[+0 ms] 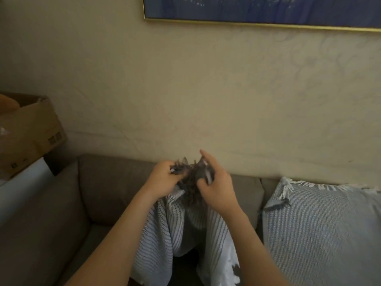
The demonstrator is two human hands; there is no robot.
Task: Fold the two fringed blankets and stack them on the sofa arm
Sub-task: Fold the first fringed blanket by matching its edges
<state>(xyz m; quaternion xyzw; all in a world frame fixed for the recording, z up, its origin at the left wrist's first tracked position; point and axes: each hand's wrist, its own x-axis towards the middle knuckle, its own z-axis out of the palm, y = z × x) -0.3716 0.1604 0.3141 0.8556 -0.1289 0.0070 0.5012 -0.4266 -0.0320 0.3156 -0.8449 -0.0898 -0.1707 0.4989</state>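
Note:
A striped white-and-grey blanket [162, 230] with a dark fringe hangs in front of me over the sofa seat. My left hand [162, 178] grips its fringed top edge. Close beside it, my right hand [216, 186] pinches the same bunched fringe, with the index finger sticking up. A second blanket [321, 228], pale blue with a white fringe, lies spread over the sofa back and seat at the right. The sofa arm [41, 213] is at the left, bare.
The grey-brown sofa [111, 188] stands against a cream wall. A cardboard box [31, 133] sits on a white surface beyond the sofa arm at the left. A framed blue picture [261, 9] hangs above.

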